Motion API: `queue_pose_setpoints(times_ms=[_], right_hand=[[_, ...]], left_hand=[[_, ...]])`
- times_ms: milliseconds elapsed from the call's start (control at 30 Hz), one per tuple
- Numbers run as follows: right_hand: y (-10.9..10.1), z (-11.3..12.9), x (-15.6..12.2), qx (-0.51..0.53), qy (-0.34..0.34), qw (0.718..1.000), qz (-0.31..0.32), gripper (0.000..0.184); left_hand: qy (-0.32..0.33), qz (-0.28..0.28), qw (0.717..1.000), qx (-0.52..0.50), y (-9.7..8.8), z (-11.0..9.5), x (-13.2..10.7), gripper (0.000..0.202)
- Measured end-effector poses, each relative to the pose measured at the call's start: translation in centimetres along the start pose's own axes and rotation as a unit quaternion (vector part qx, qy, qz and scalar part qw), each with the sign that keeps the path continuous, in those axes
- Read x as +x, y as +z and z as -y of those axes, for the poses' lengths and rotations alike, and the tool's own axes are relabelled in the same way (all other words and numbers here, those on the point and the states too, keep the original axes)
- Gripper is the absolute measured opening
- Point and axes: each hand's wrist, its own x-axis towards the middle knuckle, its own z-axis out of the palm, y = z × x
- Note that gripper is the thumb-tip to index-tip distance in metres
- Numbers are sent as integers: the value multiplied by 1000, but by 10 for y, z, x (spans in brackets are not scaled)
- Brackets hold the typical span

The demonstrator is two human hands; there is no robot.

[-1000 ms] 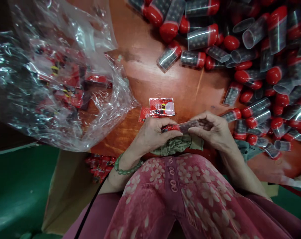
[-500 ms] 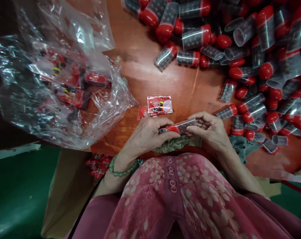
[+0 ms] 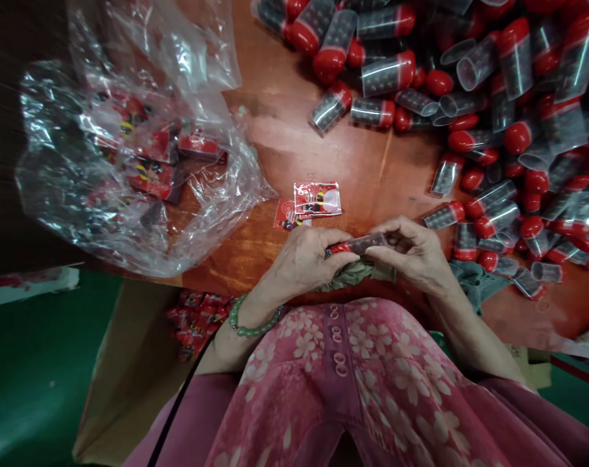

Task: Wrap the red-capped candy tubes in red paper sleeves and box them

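Note:
Low over the table's front edge, my left hand (image 3: 301,257) is closed round the red printed end of a clear plastic tube (image 3: 365,245) with dark contents. My right hand (image 3: 414,251) pinches the tube's other end between thumb and fingers. The tube lies nearly level between the hands, its right tip partly hidden by my fingers. Just beyond my left hand, a glossy red printed packet (image 3: 317,198) overlaps a red printed card (image 3: 285,213). A crumpled green cloth (image 3: 346,275) is under the tube.
A large pile of red-capped clear tubes (image 3: 499,136) covers the right side. An open clear plastic bag (image 3: 202,227) with red packets (image 3: 151,175) lies left. Below the table edge, a cardboard box (image 3: 124,363) holds more red packets (image 3: 194,324). A dark cloth (image 3: 477,282) lies right.
My left hand has slid right along the tube and covers more of its red end. My right hand keeps its pinch. The view has shifted slightly.

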Motion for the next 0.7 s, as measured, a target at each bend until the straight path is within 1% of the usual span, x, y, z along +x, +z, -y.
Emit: queue_pose_setpoints(times_ms=[33,67,100,167,200,233,300,367,433,500,567,633,700], right_hand=[[1,-1,0,32,9,999,-3,28],[2,-3,0,68,23,997,-10,31],[4,-4,1,105,36,994,-20,34],[8,-6,3,165,49,984,-46,38],[11,-6,5,187,50,980,-54,39],[14,-6,7,204,49,976,-56,40],[22,-4,11,230,45,971,-47,42],[31,-2,14,244,40,968,-37,43],[38,-2,15,243,29,969,-28,42],[41,-4,15,217,14,976,-17,39],[40,-6,13,156,-11,988,-13,34],[35,-7,13,53,-48,997,-22,28],[30,-8,13,-50,-86,995,-31,25]], left_hand=[[0,-29,1000,-12,-1,-1,-1,25],[-4,-67,997,-36,-1,-1,-3,33],[-10,-111,991,-76,-2,-1,-5,45],[-16,-187,964,-189,-2,1,-9,71],[-16,-203,946,-251,-2,2,-11,79],[-18,-202,929,-308,0,3,-12,82],[-37,-175,901,-396,5,4,-11,76],[-58,-165,876,-449,13,3,-8,59],[-63,-190,853,-482,21,1,-2,45],[-66,-221,837,-497,26,1,2,38],[-78,-240,835,-489,29,5,5,36],[-90,-255,842,-466,30,9,7,35],[-95,-272,848,-445,30,13,7,35]])
